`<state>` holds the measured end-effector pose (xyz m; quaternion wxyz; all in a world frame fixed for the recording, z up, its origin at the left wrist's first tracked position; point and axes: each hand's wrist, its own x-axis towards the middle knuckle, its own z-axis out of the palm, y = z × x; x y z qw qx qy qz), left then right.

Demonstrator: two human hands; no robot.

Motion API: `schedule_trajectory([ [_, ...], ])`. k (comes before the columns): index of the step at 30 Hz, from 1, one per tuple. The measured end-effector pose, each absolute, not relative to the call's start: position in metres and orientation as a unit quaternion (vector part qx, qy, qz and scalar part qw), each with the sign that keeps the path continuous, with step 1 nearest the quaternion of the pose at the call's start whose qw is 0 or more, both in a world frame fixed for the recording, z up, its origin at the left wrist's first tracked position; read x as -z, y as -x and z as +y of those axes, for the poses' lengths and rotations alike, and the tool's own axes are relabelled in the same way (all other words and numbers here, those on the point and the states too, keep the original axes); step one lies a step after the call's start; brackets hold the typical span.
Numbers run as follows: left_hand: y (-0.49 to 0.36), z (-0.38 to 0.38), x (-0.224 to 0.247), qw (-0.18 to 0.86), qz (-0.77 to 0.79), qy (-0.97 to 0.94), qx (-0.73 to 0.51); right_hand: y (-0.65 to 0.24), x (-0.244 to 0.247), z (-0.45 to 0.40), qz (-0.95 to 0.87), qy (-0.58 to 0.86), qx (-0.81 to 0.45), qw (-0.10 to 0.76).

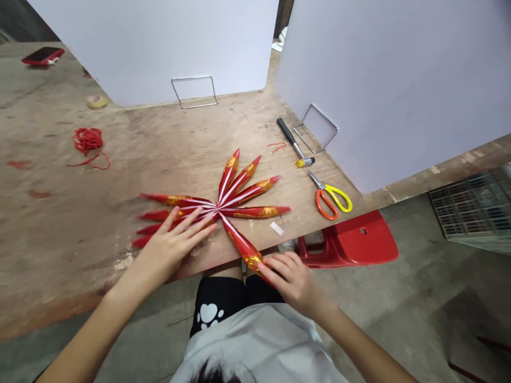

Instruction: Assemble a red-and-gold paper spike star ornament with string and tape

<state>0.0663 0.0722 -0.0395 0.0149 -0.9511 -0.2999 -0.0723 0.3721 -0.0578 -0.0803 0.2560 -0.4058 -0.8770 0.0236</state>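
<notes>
Several pointed red-and-gold folded paper spikes (251,191) fan out on the wooden table from one pinched centre. White-edged folds run toward that centre. My left hand (175,242) lies over the spikes on the left side, fingers spread and reaching toward the middle. In my right hand (291,279) is the outer end of the lowest paper spike (241,242), which points down to the right past the table's front edge. Its tip is partly hidden by my fingers.
A small hammer (295,143) and scissors (329,196) lie to the right, near a red string scrap (277,146). At left are a red string bundle (88,140), tape roll (96,101) and phone (43,56). White panels (179,42) stand behind; a red stool (359,239) is below.
</notes>
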Motion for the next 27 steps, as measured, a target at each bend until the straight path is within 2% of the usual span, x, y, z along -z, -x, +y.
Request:
schedule_trajectory([
  [5, -0.057, 0.062, 0.049, 0.076, -0.321, 0.933, 0.14, -0.353, 0.09, -0.065, -0.868, 0.383, -0.061, 0.31],
  [12, -0.095, 0.02, 0.09, 0.028, -0.252, 0.928, 0.274, -0.36, 0.095, -0.041, -0.859, 0.323, -0.12, 0.378],
  [17, -0.105, 0.019, 0.095, 0.017, -0.246, 0.922, 0.298, -0.358, 0.099, -0.031, -0.885, 0.281, -0.127, 0.35],
  [27, -0.118, 0.02, 0.09, 0.059, -0.269, 0.906, 0.322, -0.365, 0.087, 0.006, -0.912, 0.259, -0.082, 0.308],
])
